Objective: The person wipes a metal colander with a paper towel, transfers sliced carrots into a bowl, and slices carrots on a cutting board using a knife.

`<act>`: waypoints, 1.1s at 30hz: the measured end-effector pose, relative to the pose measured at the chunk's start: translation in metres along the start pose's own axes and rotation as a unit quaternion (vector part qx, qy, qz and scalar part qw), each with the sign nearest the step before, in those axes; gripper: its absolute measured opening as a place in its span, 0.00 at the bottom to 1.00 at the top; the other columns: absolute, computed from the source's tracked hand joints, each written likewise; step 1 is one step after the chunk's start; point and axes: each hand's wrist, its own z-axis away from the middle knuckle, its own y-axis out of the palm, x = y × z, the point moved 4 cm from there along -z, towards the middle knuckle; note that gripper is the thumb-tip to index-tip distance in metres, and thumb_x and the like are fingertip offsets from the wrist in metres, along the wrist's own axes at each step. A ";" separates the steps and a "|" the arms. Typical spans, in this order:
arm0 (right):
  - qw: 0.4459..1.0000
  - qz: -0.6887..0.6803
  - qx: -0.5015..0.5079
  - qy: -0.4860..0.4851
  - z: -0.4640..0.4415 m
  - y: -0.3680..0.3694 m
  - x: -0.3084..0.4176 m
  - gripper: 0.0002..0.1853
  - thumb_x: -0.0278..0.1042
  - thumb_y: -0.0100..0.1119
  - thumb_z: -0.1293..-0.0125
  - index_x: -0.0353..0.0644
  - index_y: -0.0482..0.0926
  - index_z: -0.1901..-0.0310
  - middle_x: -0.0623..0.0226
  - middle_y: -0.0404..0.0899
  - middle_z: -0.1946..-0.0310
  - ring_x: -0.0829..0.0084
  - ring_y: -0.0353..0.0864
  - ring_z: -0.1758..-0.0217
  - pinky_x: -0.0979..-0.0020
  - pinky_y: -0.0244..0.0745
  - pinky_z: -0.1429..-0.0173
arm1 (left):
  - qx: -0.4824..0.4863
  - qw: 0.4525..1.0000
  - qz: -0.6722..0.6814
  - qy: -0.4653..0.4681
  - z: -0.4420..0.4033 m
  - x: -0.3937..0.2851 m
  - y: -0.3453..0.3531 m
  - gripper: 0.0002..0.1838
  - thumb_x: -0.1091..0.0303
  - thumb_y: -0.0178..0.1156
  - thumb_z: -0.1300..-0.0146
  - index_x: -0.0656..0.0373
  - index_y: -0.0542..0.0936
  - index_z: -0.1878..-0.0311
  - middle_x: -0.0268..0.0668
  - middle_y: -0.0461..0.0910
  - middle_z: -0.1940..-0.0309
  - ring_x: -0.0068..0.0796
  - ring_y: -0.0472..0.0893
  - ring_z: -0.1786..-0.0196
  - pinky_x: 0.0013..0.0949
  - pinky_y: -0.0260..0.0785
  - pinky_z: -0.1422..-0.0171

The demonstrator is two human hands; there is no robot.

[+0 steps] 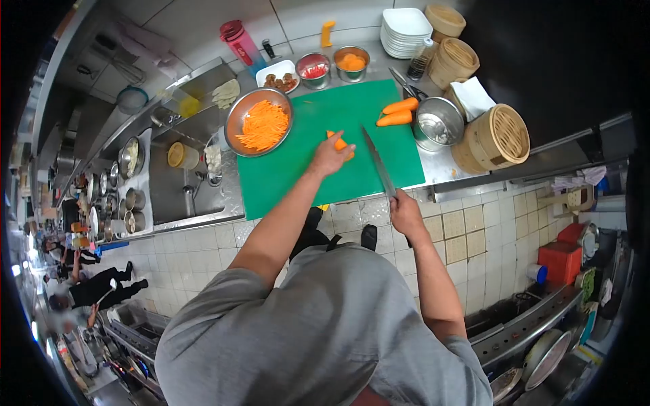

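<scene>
My left hand is on the green cutting board, its thumb and fingers around a short piece of carrot. In my right hand is a long kitchen knife, gripped by its handle. The blade points away from me over the board, to the right of the carrot piece and apart from it. Two whole peeled carrots lie at the board's right edge. A metal bowl of shredded carrot stands on the board's upper left corner.
Behind the board are a white dish of brown pieces, two small metal bowls, a pink bottle and stacked white plates. To the right stand a metal pot and bamboo steamers. A sink is left; people are further off.
</scene>
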 end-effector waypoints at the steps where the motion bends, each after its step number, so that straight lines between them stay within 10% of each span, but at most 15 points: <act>1: 0.998 0.036 0.024 0.034 -0.002 0.003 0.002 0.12 0.33 0.55 0.23 0.38 0.79 0.45 0.36 0.86 0.61 0.32 0.85 0.54 0.37 0.78 0.49 | -0.024 0.994 -0.086 0.065 0.000 -0.002 -0.009 0.35 0.61 0.72 0.28 0.54 0.72 0.21 0.46 0.85 0.43 0.32 0.86 0.55 0.40 0.84 0.49; 5: 0.998 0.049 0.036 0.032 -0.002 0.002 0.008 0.14 0.35 0.54 0.22 0.40 0.77 0.41 0.36 0.86 0.62 0.33 0.86 0.55 0.37 0.79 0.50 | 0.030 0.994 -0.060 -0.085 0.049 -0.005 -0.069 0.32 0.63 0.73 0.31 0.58 0.76 0.27 0.52 0.85 0.43 0.45 0.87 0.46 0.45 0.82 0.40; 8: 0.996 0.070 0.049 0.038 0.000 -0.001 0.014 0.16 0.35 0.54 0.23 0.41 0.76 0.39 0.37 0.87 0.62 0.33 0.86 0.56 0.37 0.80 0.50 | -0.040 0.985 -0.162 0.051 0.049 0.028 -0.073 0.31 0.66 0.75 0.34 0.56 0.78 0.29 0.47 0.83 0.43 0.43 0.86 0.48 0.42 0.83 0.47; 13: 0.993 0.098 0.060 0.033 -0.010 -0.001 0.027 0.16 0.35 0.54 0.23 0.40 0.75 0.38 0.37 0.87 0.62 0.34 0.86 0.57 0.36 0.79 0.50 | -0.012 0.935 -0.200 0.294 0.042 -0.001 -0.021 0.27 0.68 0.76 0.37 0.55 0.82 0.35 0.45 0.75 0.32 0.49 0.75 0.30 0.46 0.73 0.25; 33: 0.975 0.168 0.102 0.103 0.000 -0.001 0.037 0.19 0.35 0.52 0.23 0.43 0.74 0.34 0.39 0.88 0.61 0.36 0.88 0.55 0.37 0.81 0.48 | -0.015 0.923 -0.217 0.317 0.031 0.014 -0.027 0.25 0.63 0.75 0.36 0.53 0.82 0.36 0.43 0.75 0.30 0.52 0.72 0.28 0.52 0.68 0.24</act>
